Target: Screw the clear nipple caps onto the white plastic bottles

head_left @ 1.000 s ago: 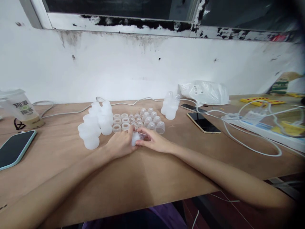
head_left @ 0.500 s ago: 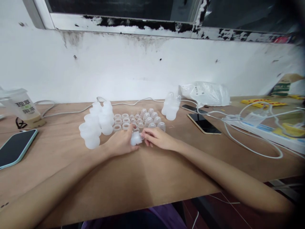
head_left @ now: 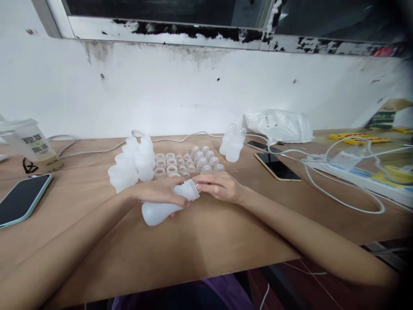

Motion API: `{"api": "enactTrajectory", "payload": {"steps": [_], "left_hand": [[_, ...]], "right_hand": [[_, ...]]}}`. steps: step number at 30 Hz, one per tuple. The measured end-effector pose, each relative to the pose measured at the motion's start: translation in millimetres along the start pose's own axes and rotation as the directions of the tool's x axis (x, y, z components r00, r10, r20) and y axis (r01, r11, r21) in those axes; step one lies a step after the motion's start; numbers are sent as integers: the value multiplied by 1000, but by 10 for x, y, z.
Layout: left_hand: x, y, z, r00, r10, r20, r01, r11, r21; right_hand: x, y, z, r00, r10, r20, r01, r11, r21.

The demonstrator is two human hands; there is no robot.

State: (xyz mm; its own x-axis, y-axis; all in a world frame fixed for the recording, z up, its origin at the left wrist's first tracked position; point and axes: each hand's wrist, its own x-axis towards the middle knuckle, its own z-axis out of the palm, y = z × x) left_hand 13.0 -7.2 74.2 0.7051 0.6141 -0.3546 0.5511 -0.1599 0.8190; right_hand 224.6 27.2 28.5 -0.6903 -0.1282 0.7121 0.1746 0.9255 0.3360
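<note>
My left hand (head_left: 164, 191) is wrapped round a frosted white baby bottle (head_left: 156, 213). The bottle lies tilted, its base toward the lower left and its neck (head_left: 193, 189) toward my right hand. My right hand (head_left: 224, 187) has its fingertips pinched on a small clear teat at the neck; the fingers hide most of it. Just beyond my hands are rows of white collar rings (head_left: 159, 172), small clear teats (head_left: 186, 159) and clear domed caps (head_left: 206, 159). Left of these stand several frosted bottles (head_left: 145, 163), partly behind my left wrist.
Capped bottles (head_left: 232, 146) stand at the back right, near a white plastic bag (head_left: 279, 125). Phones (head_left: 277, 165) and a power strip with loose white cables (head_left: 361, 172) lie at right. On the left are a drink cup (head_left: 38, 146) and another phone (head_left: 24, 200).
The bottle in my left hand has swung so its body shows at the lower left; before, mostly its neck end showed. My right hand has shifted slightly right, its fingers still at the neck.
</note>
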Motion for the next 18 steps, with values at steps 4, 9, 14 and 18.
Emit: {"api": "enactTrajectory", "payload": {"steps": [4,9,14,18], "left_hand": [[-63,21,-81,965,-73,252,94,993,-73],[-165,100,-181,991,44,-127,13,909,417],[-294,61,-267,880,80,-469,279,711,645],[-331,18,-323,880,53,-472,349,603,718]], "right_hand": [[-24,8,-5,997,17,-75,-21,999,-47],[-15,34,-20,979,177,103,-173,984,-49],[-14,-24,52,925,203,322,-208,978,-20],[-8,-84,91,906,210,367,-225,974,-1]]}}
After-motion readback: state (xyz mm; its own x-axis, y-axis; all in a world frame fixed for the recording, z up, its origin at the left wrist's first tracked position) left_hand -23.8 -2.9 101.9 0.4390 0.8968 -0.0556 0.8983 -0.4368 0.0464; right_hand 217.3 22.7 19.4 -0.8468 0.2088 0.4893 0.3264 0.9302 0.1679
